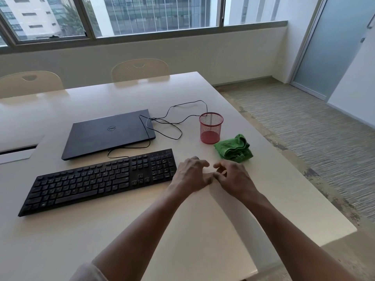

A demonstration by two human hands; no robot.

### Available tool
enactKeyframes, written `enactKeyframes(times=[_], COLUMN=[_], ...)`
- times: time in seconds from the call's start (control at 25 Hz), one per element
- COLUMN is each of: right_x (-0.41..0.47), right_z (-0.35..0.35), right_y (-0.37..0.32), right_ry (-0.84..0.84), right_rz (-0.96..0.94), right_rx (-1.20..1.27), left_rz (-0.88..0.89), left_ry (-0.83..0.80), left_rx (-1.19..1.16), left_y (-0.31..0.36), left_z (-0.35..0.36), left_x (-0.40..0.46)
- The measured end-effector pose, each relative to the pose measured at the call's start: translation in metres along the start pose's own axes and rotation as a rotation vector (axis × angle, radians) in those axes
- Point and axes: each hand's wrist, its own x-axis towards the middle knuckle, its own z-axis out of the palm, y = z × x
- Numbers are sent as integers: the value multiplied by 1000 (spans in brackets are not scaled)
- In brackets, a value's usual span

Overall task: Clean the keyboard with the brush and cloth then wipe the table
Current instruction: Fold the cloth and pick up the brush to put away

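Observation:
A black keyboard point(101, 179) lies slanted on the white table point(182, 230). Just off its right end, my left hand point(190, 174) and my right hand point(233, 176) hover side by side over the tabletop, fingers loosely curled, thumbs nearly meeting, nothing held. A crumpled green cloth point(234, 149) sits just beyond my right hand, apart from it. A red mesh cup point(211, 127) stands behind the cloth. No brush shows in this view.
A shut dark laptop point(109, 133) lies behind the keyboard, with a thin black cable point(178, 118) looping toward the cup. Two cream chairs point(140, 69) stand at the far side. The table's right edge drops to carpet point(304, 138).

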Motion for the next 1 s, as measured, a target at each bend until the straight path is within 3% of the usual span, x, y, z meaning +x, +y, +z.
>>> enactKeyframes(times=[0.6, 0.84, 1.0], right_x=[-5, -7, -6], right_z=[7, 10, 12], right_y=[0, -6, -12], right_ry=[109, 158, 198], right_rz=[84, 129, 197], right_rx=[52, 150, 380], left_rz=[21, -38, -58], left_ry=[34, 38, 122], left_rx=[219, 63, -21], left_y=[7, 2, -1], left_z=[4, -3, -8], left_x=[-7, -13, -15])
